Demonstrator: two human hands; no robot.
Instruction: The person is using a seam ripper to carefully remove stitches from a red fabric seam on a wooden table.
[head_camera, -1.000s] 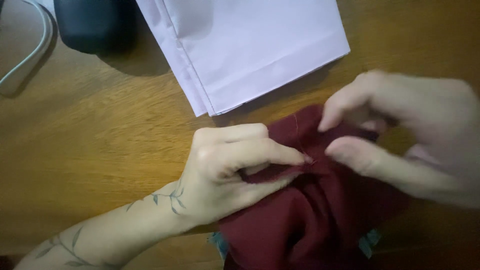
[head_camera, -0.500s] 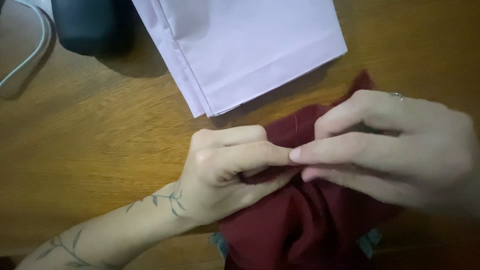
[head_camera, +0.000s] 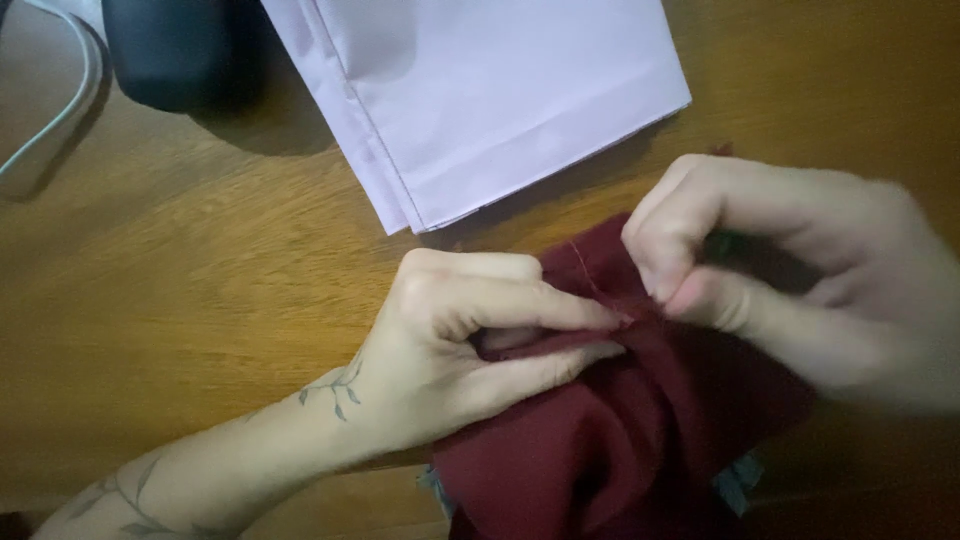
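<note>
A dark red piece of cloth (head_camera: 620, 440) lies bunched on the wooden table (head_camera: 200, 300). My left hand (head_camera: 470, 340) pinches a fold of it between thumb and forefinger. My right hand (head_camera: 790, 260) grips the same fold just to the right, fingers curled tight on the edge, the fingertips of both hands nearly touching. A seam line runs along the cloth between the two hands. The right hand is blurred, and whether it holds anything small besides the cloth cannot be told.
A folded pale lilac cloth (head_camera: 490, 90) lies at the top middle. A dark rounded object (head_camera: 180, 50) sits at top left, with a white cable (head_camera: 60, 110) beside it. A bit of light blue material (head_camera: 745, 480) shows under the red cloth.
My right hand has curled its fingers and moved right and slightly up along the fold. My left hand has kept its pinch in the same place.
</note>
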